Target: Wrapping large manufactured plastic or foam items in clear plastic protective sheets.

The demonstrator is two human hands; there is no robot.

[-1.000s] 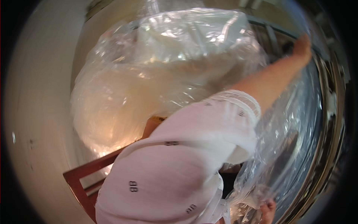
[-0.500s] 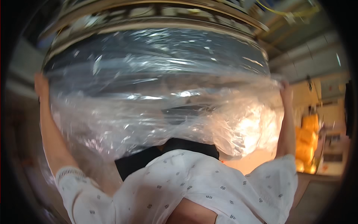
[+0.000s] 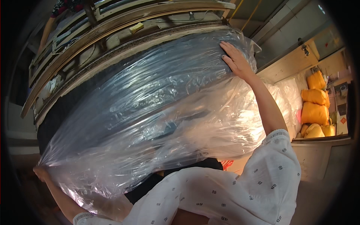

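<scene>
A large clear plastic sheet [image 3: 150,108], wrinkled and shiny, stretches across in front of me. Beneath it lies a wide dark layer, perhaps cloth [image 3: 56,120], whose bare edge shows at the left. My left hand [image 3: 41,173] is closed on a gathered corner of the sheet at the far left, and creases fan out from it. Toward the far right, my right hand [image 3: 237,60] lies flat on the sheet with its fingers stretched. Loose folds of the plastic bunch near my body and toward the right.
Long wooden rails [image 3: 123,18] run along the far side, with a small yellow block [image 3: 136,27] on a ledge. Another person's arm [image 3: 45,33] shows at the far left. To the right stand several orange-yellow bundles [image 3: 315,112] and a wooden panel [image 3: 287,62] with a knob.
My left hand has come down toward me, pulling its corner of the sheet. My right hand has gone from the sheet's right edge to lie flat farther in. The view has tilted.
</scene>
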